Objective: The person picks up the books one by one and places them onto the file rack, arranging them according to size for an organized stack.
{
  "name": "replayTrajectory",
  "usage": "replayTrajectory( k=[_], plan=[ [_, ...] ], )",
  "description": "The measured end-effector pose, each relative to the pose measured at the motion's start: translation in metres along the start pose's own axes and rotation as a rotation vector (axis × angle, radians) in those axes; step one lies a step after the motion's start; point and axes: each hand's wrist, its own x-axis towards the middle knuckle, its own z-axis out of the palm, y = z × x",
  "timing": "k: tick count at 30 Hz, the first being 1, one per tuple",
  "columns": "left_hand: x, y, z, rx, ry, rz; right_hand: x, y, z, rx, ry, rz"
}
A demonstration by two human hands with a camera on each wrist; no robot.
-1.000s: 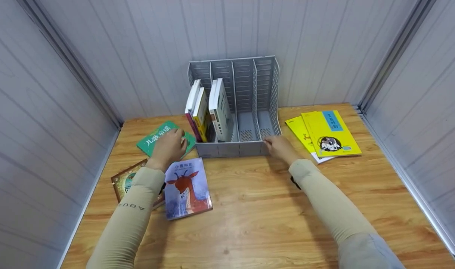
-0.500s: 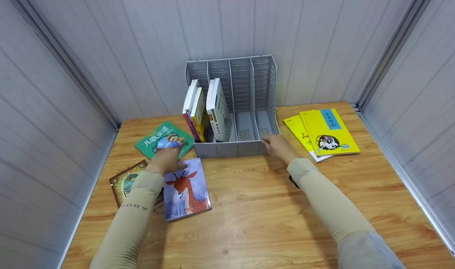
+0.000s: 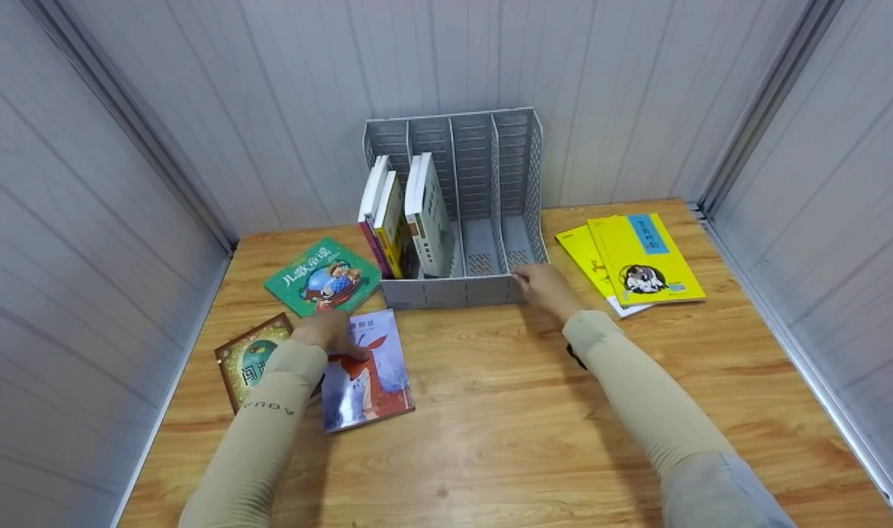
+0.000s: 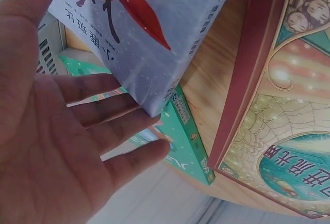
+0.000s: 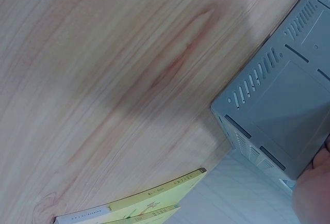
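Left grip [image 3: 328, 333] shifted toward lilac book [image 3: 379, 385] | right grip [image 3: 550, 291] still holds rack [image 3: 446, 294]

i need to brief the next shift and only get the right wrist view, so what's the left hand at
Observer: The left hand is over the top part of the deer book, its thumb across the cover.
Operator: ok, any books standing up
Observer: Yes, books stand in the two leftmost slots of the rack.
Operator: and what lies flat by its left front corner
Observer: The green book, cover up.
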Motion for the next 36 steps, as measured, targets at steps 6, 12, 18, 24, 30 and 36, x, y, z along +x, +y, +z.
replayTrajectory(
  k=[6, 12, 18, 24, 30, 36],
  plan=[
    [0.001, -0.002, 0.001, 0.073, 0.026, 0.061, -0.001, 0.0, -0.001, 0.008, -0.006, 0.006],
    [0.001, -0.006, 0.001, 0.108, 0.062, 0.09, 0.0, -0.001, -0.001, 0.006, -0.006, 0.006],
    [0.002, -0.013, -0.002, 0.043, 0.05, 0.066, 0.0, 0.0, -0.001, 0.004, -0.005, 0.002],
    [0.006, -0.026, -0.01, -0.09, 0.018, 0.062, 0.001, 0.001, -0.003, 0.01, -0.021, 0.02],
    [0.005, -0.034, -0.019, -0.232, 0.022, 0.074, 0.001, 0.0, -0.004, 0.013, -0.007, 0.013],
    [0.005, -0.041, -0.024, -0.265, 0.005, 0.136, -0.001, 0.0, -0.002, -0.021, -0.006, -0.005]
  ],
)
